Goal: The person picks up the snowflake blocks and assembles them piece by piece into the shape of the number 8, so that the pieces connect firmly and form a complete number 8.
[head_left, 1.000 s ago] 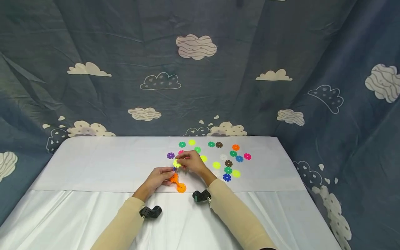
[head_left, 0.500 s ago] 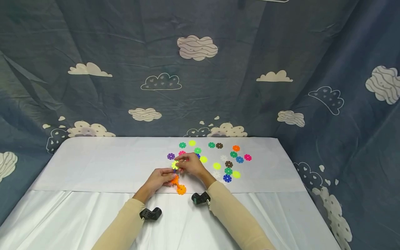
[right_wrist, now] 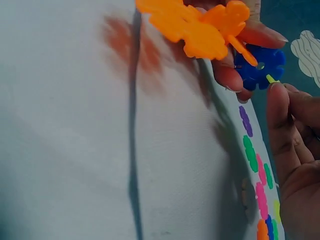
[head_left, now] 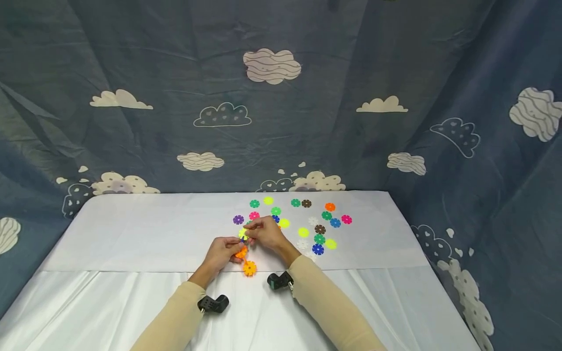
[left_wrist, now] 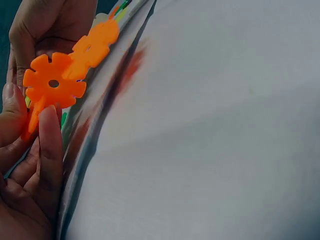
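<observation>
My left hand [head_left: 222, 252] pinches a joined string of notched plastic discs, the snowflake building kind. Orange discs [left_wrist: 56, 92] hang from it toward me, and a blue disc [right_wrist: 272, 56] sits at the far end between the fingers in the right wrist view. From the other side my right hand [head_left: 269, 233] pinches a yellow disc [head_left: 242, 233] between thumb and fingers. The yellow disc's thin edge meets the blue disc's rim in the right wrist view, largely hidden by the fingertips. The string is held up, its blurred reddish shadow falling on the cloth.
Loose discs lie on the white cloth beyond and right of my hands, among them a purple disc [head_left: 238, 220], a brown disc [head_left: 320, 229] and a dark blue disc [head_left: 318, 249]. A cloud-patterned curtain [head_left: 281, 122] rises behind the table.
The yellow disc has come down and left to the blue disc along with my right hand. The lower end of the orange string has swung slightly left and toward me.
</observation>
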